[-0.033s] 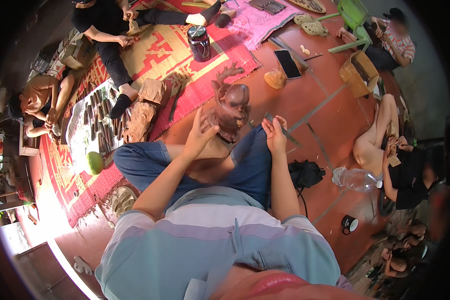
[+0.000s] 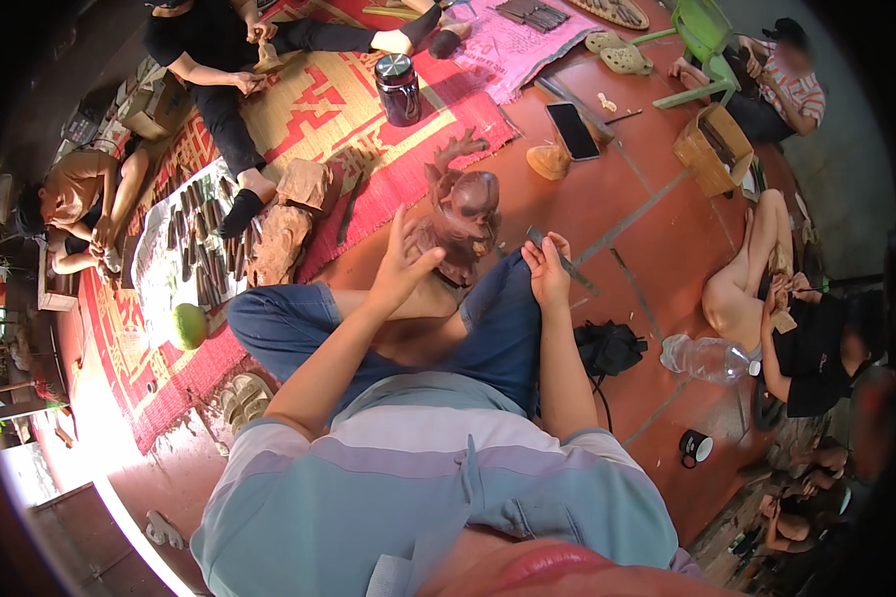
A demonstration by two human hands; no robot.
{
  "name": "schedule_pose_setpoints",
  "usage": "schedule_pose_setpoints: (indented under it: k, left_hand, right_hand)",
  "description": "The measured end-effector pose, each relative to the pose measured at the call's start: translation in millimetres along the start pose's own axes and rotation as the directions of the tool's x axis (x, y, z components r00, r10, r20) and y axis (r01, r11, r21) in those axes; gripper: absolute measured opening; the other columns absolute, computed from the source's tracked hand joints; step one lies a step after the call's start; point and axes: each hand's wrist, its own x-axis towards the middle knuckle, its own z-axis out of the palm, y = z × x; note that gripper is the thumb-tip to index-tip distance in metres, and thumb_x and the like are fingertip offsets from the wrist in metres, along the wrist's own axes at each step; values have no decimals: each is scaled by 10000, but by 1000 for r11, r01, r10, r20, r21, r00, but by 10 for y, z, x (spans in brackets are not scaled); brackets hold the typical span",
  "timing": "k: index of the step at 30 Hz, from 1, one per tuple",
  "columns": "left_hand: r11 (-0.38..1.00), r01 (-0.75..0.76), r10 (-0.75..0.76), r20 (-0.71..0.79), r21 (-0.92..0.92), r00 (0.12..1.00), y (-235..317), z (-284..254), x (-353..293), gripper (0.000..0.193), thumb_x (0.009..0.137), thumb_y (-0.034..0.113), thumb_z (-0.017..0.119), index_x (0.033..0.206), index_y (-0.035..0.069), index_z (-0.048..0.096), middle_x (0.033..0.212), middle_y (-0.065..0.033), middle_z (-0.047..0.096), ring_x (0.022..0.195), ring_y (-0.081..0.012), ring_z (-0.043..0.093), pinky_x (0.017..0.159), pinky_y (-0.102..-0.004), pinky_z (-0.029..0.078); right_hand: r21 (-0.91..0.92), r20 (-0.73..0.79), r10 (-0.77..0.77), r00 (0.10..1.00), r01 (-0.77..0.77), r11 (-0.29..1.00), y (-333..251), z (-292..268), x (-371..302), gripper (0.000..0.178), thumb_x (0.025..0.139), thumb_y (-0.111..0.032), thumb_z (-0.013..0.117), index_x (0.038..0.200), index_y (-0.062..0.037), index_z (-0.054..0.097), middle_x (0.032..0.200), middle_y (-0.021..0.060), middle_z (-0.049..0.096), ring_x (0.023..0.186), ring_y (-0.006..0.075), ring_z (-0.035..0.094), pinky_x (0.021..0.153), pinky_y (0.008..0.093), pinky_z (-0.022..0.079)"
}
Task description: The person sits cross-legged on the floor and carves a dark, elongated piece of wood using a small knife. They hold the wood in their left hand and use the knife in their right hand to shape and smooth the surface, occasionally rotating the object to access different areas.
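A dark brown wooden carving [image 2: 471, 204], with a rounded, skull-like top and a curling branch, stands upright before my crossed legs. My left hand [image 2: 405, 264] is at its left side, thumb and index finger spread around the carved edge; the other fingers are mostly hidden. To the right of the carving, apart from it, my right hand [image 2: 547, 269] is raised over my right knee. Its fingertips pinch a small dark flat piece [image 2: 535, 235], too small to make out.
Rough wood blocks [image 2: 281, 244] and several carving tools [image 2: 201, 239] lie ahead left. A dark jar [image 2: 397, 92] stands on the patterned mat. Rightward are a phone [image 2: 572, 130], a black bag [image 2: 610, 348], a plastic bottle [image 2: 709, 358] and a mug [image 2: 696, 446]. Other people sit around.
The carving has shifted very slightly, and a light spot on its front no longer shows. My hands stay nearly in place.
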Motion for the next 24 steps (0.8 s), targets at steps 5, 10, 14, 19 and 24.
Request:
schedule_pose_setpoints:
  k: [5,10,14,19,24]
  left_hand:
    - [985,-172,167,181,15,969,494,247,372,831,776,184,779,1407,3,271,1310,-175,489,1236,-227,454,1020,-369,390]
    - [980,-2,82,395,-200,915,443,164,570,697,744,189,802,1305,18,425,1177,-94,565,1079,-172,547,942,-339,450]
    - [988,62,5,429,-142,903,298,67,608,649,861,260,690,1380,17,386,1283,-90,512,1189,-184,470,1022,-344,371]
    - [996,-14,43,354,-84,934,318,158,564,466,972,286,511,1330,-7,454,1244,-96,548,1174,-168,476,1016,-312,355]
    - [981,41,-75,174,191,982,221,178,435,410,960,273,500,1250,-15,530,1115,-126,623,1084,-169,548,959,-309,401]
  right_hand:
    - [-145,-32,-34,999,29,989,192,-80,82,181,923,-39,569,1096,-67,523,930,54,607,877,170,633,856,344,535]
    - [-265,-23,17,1000,-23,964,176,-127,114,229,934,-70,568,1157,-31,537,929,39,576,844,130,591,844,308,518]
    - [-235,-75,54,996,-70,969,67,-69,25,327,950,-120,558,1251,0,515,961,46,593,854,122,598,825,297,524]
    - [-288,-94,73,993,-98,953,133,-48,-6,349,945,-136,570,1256,10,513,997,57,619,908,153,621,848,297,525]
    - [-306,-84,61,995,-84,948,289,-41,-189,224,917,-138,599,1090,1,568,1020,89,633,933,184,625,895,352,517]
